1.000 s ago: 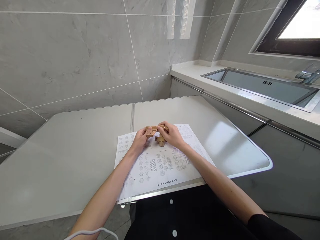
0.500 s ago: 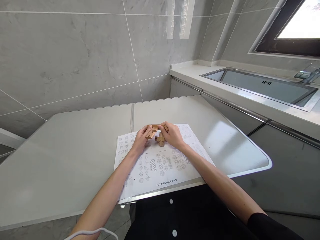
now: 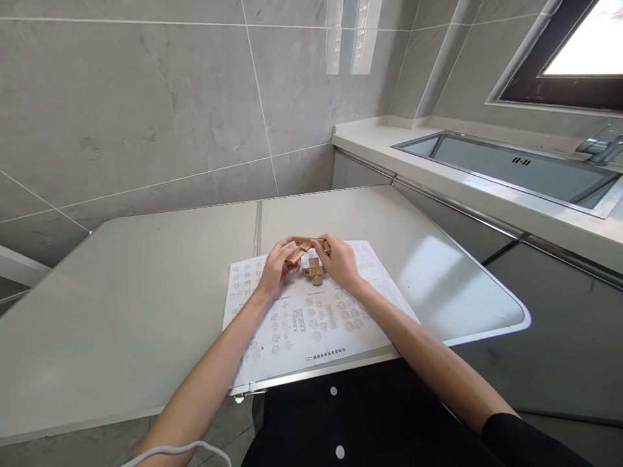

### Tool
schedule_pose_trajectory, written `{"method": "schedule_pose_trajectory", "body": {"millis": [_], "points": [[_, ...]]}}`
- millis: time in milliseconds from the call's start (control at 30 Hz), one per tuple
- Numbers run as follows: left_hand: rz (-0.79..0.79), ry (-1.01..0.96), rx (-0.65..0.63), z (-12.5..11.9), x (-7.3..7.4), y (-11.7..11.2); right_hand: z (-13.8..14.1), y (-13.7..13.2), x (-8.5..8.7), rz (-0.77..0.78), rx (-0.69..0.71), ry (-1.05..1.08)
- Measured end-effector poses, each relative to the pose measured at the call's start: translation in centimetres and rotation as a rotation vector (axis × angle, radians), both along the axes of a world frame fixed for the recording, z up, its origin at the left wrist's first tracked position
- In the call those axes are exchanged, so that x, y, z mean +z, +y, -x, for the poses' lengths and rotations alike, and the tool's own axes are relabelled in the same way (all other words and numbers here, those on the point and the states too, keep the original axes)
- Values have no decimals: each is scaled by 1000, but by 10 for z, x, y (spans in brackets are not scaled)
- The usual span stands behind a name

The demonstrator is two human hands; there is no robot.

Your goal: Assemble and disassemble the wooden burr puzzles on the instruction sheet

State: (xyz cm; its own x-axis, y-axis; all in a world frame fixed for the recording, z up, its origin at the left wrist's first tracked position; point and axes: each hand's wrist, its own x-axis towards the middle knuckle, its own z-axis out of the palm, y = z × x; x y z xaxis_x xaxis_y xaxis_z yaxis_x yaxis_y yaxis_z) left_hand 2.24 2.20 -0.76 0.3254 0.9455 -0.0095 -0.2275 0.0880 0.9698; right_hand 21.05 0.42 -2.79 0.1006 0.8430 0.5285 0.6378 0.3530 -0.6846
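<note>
My left hand [image 3: 275,271] has its fingers closed around a notched wooden puzzle piece [image 3: 295,257], which slants between the hands. A second wooden stick [image 3: 306,240] lies across the far side, its right end pinched by my right hand [image 3: 341,264]. Both pieces are held together just above the paper; how they join is partly hidden by my fingers. Below them, a cross-shaped wooden burr puzzle [image 3: 316,271] sits on the printed sheet [image 3: 292,353], apart from the left hand and close under the right fingers.
The sheet, with puzzle diagrams, lies at the near edge of a folding table [image 3: 160,292] with a centre seam. A white counter with a sink [image 3: 506,162] and a faucet [image 3: 601,148] stands at right. A pale cable [image 3: 185,447] crosses my left forearm.
The held wooden pieces have tilted and risen slightly away from me. My left fingers have shifted their grip, and more of the cross-shaped puzzle shows.
</note>
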Motion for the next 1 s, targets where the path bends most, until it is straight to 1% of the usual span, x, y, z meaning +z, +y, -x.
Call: {"method": "schedule_pose_trajectory", "body": {"millis": [200,567,800,1000], "points": [[-7,36,-4,1,3,-1,1,0,0,-22,-39,-17],[-5,68,4,1,3,0,4,0,-1,-37,-124,-31],[27,56,12,1,-1,5,4,2,-2,-32,-135,-39],[36,47,9,0,-1,5,3,3,-3,-33,-139,-40]]}}
